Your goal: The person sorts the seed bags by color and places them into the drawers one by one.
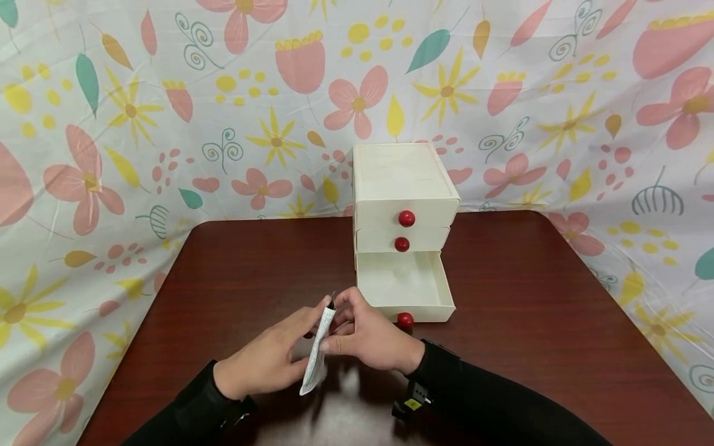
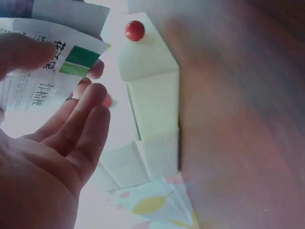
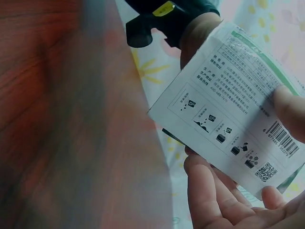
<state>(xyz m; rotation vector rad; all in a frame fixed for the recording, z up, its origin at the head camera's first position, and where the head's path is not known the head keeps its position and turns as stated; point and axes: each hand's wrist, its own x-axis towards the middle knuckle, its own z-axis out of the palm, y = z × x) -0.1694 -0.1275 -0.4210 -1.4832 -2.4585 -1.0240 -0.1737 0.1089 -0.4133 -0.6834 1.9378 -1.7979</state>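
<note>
Between my two hands, in front of the drawer unit, a white printed seed packet [image 1: 318, 350] stands nearly edge-on in the head view. My left hand [image 1: 266, 358] holds it from the left. From the other side my right hand [image 1: 372, 339] pinches it, thumb on the near face. The right wrist view shows the seed packet's back [image 3: 219, 102] with sowing pictures, a barcode and a QR code. Green blocks and large lettering mark the seed packet [image 2: 52, 67] in the left wrist view. Another packet layer [image 2: 71, 16] lies behind it; how many there are cannot be told.
A cream drawer unit [image 1: 404, 170] with red knobs stands at the back of the dark brown table [image 1: 262, 266]. Its bottom drawer [image 1: 398, 282] is pulled out, with the bare floor visible. A flowered cloth [image 1: 184, 111] hangs behind the table.
</note>
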